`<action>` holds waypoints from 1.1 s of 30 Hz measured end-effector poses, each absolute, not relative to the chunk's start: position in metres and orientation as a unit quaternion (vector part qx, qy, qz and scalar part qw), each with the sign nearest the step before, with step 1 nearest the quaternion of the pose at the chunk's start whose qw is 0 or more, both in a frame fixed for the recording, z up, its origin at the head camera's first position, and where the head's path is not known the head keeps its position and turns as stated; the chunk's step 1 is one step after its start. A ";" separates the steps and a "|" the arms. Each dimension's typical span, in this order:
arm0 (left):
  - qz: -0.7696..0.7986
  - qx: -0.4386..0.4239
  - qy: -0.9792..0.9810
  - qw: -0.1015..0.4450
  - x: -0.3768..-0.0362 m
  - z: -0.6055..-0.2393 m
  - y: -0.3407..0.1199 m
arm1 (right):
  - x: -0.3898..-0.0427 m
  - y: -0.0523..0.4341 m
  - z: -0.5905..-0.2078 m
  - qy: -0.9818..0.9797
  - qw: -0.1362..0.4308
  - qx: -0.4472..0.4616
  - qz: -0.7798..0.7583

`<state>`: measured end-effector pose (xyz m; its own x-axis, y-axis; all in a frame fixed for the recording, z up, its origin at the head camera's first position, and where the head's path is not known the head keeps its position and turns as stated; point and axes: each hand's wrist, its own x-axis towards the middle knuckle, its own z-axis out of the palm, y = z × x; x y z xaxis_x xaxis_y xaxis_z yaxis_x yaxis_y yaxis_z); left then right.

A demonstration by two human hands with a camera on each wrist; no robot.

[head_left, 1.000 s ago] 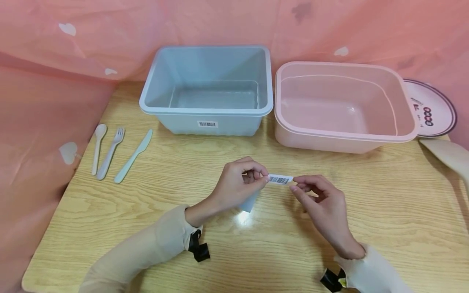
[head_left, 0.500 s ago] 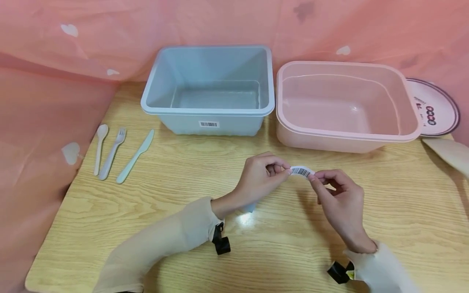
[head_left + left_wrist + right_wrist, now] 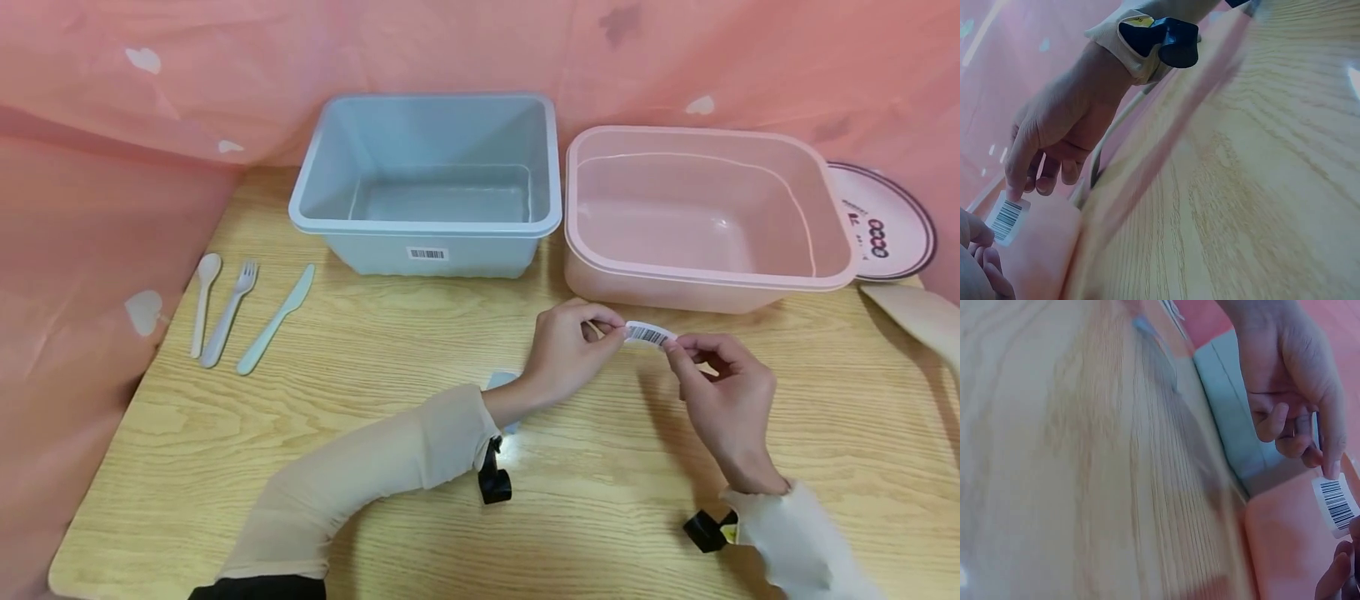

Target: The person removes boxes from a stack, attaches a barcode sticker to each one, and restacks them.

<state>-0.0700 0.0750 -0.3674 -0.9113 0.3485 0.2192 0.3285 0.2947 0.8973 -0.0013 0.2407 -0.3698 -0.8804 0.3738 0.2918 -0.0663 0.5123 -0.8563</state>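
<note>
Fingers [image 3: 701,342] pinch a label [image 3: 648,334] before a pink tub [image 3: 675,288], blue tub [image 3: 483,255] alongside.

pink bin [image 3: 675,287] blocking ahead of the fingers [image 3: 607,345], blue bin [image 3: 487,252] beside it, passage leftward to knife [image 3: 274,322]

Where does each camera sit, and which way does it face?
Head: worn on the person's head, facing forward and down at the table; the left hand, right hand and both sleeves show.
Left wrist: worn there, facing across the table to the barcode label; the right hand, its sleeve and part of the left hand show.
Right wrist: worn there, facing the same barcode label; the left hand and part of the right hand show.
Shared: both wrist views show the barcode label and the pink tub.
</note>
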 end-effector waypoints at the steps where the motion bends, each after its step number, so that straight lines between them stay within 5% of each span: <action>1: 0.555 0.209 0.805 0.012 -0.071 -0.368 0.077 | -0.003 0.242 -0.370 -0.842 0.231 -0.091 0.480; 8: 0.556 0.203 0.805 0.032 -0.078 -0.372 0.091 | -0.012 0.252 -0.377 -0.849 0.258 -0.115 0.447; 33: 0.516 0.080 0.851 -0.053 -0.089 -0.382 0.137 | -0.033 0.273 -0.388 -0.825 0.315 -0.141 0.448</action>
